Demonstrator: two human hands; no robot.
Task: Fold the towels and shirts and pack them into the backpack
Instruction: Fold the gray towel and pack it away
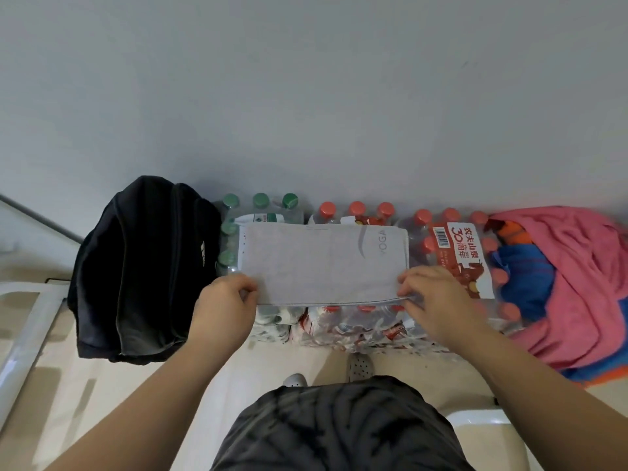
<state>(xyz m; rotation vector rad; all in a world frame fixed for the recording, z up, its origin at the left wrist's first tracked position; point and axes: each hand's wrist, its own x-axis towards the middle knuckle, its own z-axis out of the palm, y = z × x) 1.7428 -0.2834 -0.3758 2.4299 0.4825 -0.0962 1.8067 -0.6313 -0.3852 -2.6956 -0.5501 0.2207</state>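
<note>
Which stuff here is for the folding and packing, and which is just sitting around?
For the job:
- grey towel, pinched at its near corners by the left hand and right hand
- black backpack
- pile of pink and blue cloth

Just sitting around:
- packs of water bottles under the towel
- white chair

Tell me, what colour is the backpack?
Black. The backpack shows best in the head view, on the left.

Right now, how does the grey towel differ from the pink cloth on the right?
The grey towel lies flat in a neat rectangle on the bottle packs, pinched at its near corners by the left hand and right hand; the pink cloth is crumpled, heaped, untouched. Both lie right of the backpack.
</note>
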